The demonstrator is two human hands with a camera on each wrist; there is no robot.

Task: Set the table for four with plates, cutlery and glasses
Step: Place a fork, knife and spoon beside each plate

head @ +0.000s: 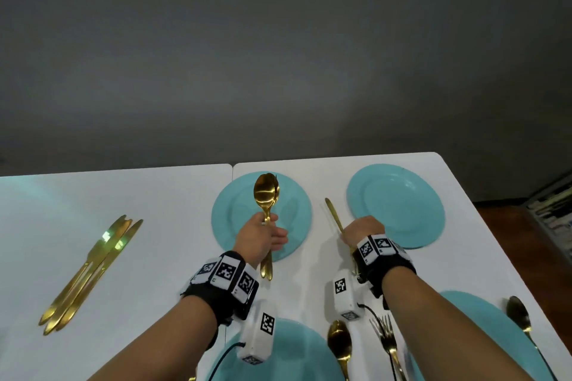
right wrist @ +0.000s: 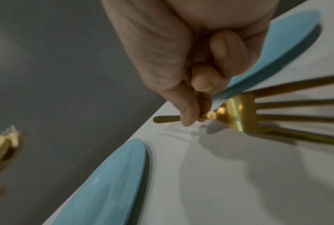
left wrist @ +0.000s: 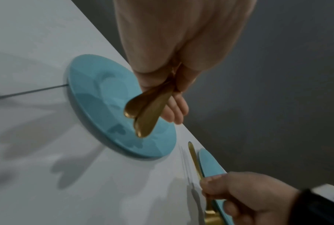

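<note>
On the left of the white table [head: 161, 257] a bundle of gold knives [head: 89, 272] lies undistributed; the left hand [head: 260, 238] clutches a pair of gold spoons [head: 266, 195] above the far-left plate [head: 297, 213]. The right hand [head: 363, 230] pinches a gold fork [right wrist: 239, 112] low between the far-left and far-right plate [head: 396, 204]. Four plates are down; the near plates [head: 297, 349] have some cutlery; no glasses in view, so roughly halfway by my judgement.

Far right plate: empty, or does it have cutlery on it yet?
Empty. The far right plate shows bare blue in the head view; the right hand holds a gold fork beside it.
</note>
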